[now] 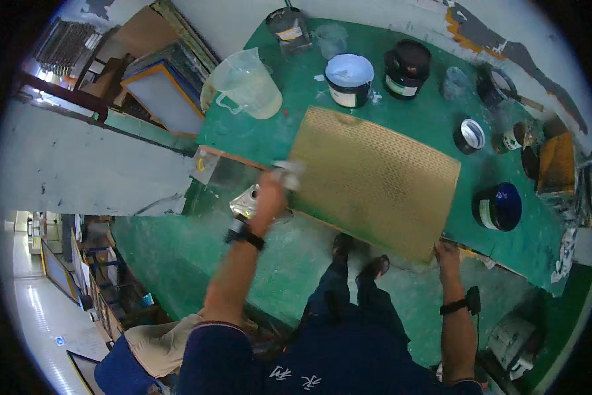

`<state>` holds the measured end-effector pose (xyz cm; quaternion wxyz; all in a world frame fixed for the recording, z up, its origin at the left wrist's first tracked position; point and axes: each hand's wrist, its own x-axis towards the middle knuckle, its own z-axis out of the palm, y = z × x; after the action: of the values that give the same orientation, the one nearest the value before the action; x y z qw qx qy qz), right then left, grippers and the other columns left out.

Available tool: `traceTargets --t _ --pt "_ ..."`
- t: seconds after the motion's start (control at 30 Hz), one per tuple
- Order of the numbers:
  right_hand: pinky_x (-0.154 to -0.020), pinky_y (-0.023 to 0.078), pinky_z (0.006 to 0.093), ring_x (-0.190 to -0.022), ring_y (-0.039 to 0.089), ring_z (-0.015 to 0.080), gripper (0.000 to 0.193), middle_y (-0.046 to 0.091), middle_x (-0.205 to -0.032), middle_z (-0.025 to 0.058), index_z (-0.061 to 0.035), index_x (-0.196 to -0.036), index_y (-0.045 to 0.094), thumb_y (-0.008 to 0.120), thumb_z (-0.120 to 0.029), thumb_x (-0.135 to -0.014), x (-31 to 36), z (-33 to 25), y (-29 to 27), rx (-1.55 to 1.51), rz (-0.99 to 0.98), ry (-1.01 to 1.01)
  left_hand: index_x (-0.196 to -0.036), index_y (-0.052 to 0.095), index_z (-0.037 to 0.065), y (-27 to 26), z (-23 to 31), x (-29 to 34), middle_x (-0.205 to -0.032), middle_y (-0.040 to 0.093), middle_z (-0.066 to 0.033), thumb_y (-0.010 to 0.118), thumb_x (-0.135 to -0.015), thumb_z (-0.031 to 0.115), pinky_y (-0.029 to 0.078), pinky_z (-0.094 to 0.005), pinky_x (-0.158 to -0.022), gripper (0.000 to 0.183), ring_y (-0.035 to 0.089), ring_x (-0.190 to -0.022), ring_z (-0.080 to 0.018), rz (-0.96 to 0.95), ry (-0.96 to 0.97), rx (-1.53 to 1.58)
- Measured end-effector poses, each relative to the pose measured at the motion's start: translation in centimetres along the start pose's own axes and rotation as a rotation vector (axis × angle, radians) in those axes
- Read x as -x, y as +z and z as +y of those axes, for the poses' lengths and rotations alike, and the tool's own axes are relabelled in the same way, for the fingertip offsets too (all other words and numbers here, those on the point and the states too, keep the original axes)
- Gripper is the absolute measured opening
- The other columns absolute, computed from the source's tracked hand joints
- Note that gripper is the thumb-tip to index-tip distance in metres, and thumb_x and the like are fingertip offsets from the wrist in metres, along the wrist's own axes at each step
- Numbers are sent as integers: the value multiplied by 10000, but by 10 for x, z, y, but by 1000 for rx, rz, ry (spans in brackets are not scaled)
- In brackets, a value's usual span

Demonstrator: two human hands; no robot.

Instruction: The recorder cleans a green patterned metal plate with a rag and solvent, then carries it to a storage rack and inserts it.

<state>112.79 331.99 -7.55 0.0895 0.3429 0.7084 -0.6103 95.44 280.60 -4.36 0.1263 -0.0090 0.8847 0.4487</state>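
Observation:
A large gold-brown sheet with a fine repeating pattern (368, 181) lies tilted across the green table, its near edge at the table's front. My right hand (446, 255) pinches the sheet's near right corner. At the sheet's left edge, my left hand (271, 197) is closed on a crumpled whitish cloth (289, 172), both smeared by motion. Whether the cloth touches the sheet I cannot tell. Just left of that hand is a shiny metal can (244, 201), partly hidden behind it.
On the green table (296, 79) stand a clear plastic pitcher (250, 85), a tub with pale blue contents (349, 79), a black tub (406, 69), a dark blue tub (498, 207) and a small open tin (470, 136). Framed screens (167, 99) lean at left. Another person (154, 349) is at lower left.

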Motion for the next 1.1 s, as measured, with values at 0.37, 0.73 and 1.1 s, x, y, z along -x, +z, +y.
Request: traceTargets --t 0.37,0.73,1.1 --pt "-616 393 305 -652 480 131 268 556 -694 10 27 -779 639 659 -234 -839 -6 -13 3 149 -3 -14 -1135 593 89 27 32 -19 -1088 581 -173 545 -837 186 415 -464 -922 317 523 -1059 -359 101 340 -261" --pt "-663 420 305 -688 518 133 231 593 -746 24 1 -762 628 642 -208 -858 8 -34 22 -43 -21 33 -1165 572 46 32 -6 29 -1106 571 -191 559 -776 11 408 -456 -952 390 518 -1051 -390 150 566 -313" --pt "-682 417 304 -695 516 132 233 594 -753 13 3 -765 627 642 -206 -865 6 -30 12 -30 5 91 -1081 606 31 89 34 64 -1068 586 -185 525 -802 43 424 -478 -879 291 542 -1002 -389 226 670 -423"
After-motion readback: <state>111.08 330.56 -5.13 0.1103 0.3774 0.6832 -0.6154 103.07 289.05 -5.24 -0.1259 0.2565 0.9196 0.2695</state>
